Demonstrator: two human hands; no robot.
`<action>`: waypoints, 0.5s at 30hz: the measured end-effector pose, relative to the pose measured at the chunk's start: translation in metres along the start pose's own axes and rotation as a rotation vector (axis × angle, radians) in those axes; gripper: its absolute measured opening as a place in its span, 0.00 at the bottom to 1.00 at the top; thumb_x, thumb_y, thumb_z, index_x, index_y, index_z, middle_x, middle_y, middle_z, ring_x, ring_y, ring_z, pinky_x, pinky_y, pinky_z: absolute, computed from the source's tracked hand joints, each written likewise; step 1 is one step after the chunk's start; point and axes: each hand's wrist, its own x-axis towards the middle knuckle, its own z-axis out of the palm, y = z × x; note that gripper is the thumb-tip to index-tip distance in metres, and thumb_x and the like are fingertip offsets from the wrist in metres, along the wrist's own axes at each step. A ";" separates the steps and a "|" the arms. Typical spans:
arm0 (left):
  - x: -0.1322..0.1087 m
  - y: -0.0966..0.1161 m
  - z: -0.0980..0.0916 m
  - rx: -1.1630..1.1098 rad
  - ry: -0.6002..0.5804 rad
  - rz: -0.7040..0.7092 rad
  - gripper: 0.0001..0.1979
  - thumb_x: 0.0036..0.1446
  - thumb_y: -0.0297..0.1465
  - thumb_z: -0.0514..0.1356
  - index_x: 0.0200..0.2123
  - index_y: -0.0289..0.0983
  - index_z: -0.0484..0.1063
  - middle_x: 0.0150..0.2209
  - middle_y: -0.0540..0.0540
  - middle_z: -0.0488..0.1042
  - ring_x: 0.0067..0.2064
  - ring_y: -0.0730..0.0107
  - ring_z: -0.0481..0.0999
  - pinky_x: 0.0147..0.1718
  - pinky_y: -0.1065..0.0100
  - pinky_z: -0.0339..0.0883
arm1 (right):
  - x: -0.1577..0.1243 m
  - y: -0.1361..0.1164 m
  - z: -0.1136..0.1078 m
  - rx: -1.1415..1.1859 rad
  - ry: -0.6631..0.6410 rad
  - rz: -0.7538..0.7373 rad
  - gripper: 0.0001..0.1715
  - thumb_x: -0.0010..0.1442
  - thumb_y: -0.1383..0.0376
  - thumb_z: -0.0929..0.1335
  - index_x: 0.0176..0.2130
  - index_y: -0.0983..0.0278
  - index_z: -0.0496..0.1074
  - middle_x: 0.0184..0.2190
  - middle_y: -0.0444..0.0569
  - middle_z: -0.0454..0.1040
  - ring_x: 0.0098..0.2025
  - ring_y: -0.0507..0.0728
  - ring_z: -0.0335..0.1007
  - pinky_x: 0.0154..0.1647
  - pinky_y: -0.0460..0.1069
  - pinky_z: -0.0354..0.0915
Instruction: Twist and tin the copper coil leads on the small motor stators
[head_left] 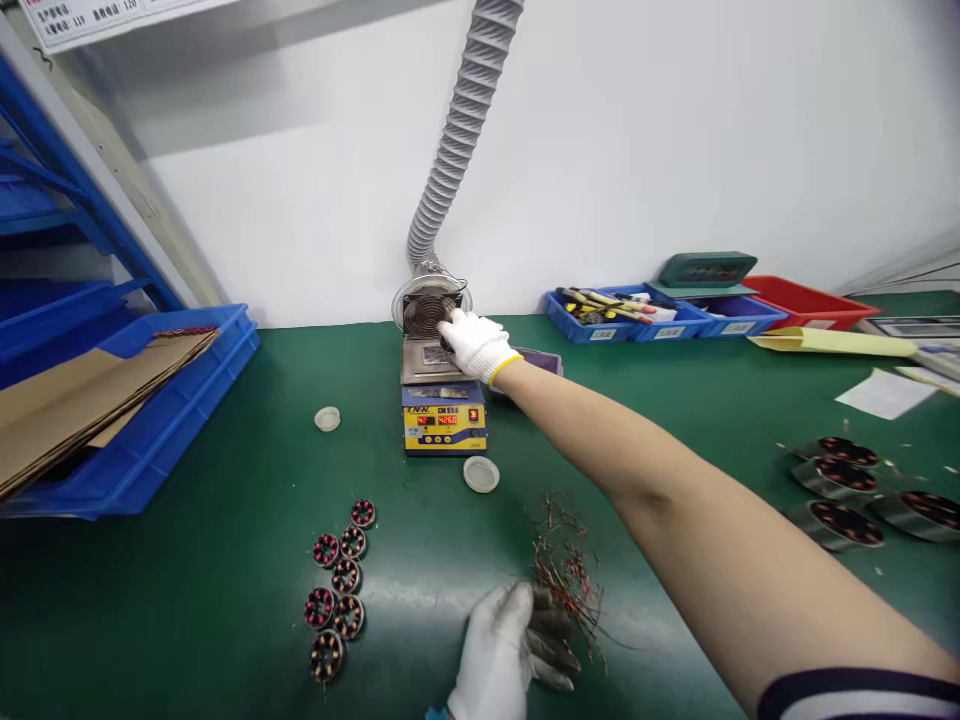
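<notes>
My right hand (pixel 475 345), in a white knit glove with a yellow cuff edge, reaches far forward to a small solder pot (pixel 445 425) with a yellow panel and lit red digits. Its fingers are closed at the pot's upper right side; what they hold is hidden. At the bottom centre is my left hand (pixel 502 645), in a white glove with grey fingers, its fingers apart. Beside those fingers lies a loose heap of copper wire scraps (pixel 566 580). Several small wound motor stators (pixel 346 577) stand in a cluster to the left.
A grey fume hose (pixel 469 125) hangs down behind the pot. Small white lids (pixel 481 475) lie near it. Blue bins (pixel 592 328) and a red bin (pixel 806 303) line the back right. Larger stators (pixel 836 525) stand at right; a blue crate (pixel 180 400) holds cardboard at left.
</notes>
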 end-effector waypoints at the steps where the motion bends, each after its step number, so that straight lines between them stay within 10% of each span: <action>1: 0.000 -0.002 0.000 -0.008 -0.005 0.002 0.41 0.31 0.62 0.66 0.34 0.30 0.68 0.27 0.43 0.73 0.21 0.73 0.70 0.19 0.72 0.58 | 0.000 0.002 0.001 0.013 0.003 0.004 0.24 0.56 0.69 0.66 0.52 0.60 0.68 0.52 0.59 0.64 0.49 0.67 0.65 0.45 0.60 0.64; 8: 0.007 -0.014 -0.002 -0.052 0.040 -0.025 0.42 0.26 0.63 0.66 0.33 0.31 0.69 0.24 0.44 0.74 0.18 0.73 0.69 0.15 0.74 0.56 | 0.014 0.010 -0.010 0.208 0.107 0.179 0.32 0.55 0.55 0.67 0.57 0.61 0.66 0.54 0.59 0.67 0.51 0.67 0.67 0.48 0.58 0.65; 15: 0.001 -0.004 0.002 -0.086 0.020 -0.041 0.40 0.27 0.61 0.68 0.32 0.31 0.69 0.24 0.44 0.74 0.18 0.73 0.70 0.16 0.74 0.56 | 0.030 0.003 0.001 0.504 0.012 0.284 0.26 0.53 0.48 0.65 0.39 0.66 0.77 0.36 0.53 0.78 0.41 0.62 0.74 0.40 0.50 0.66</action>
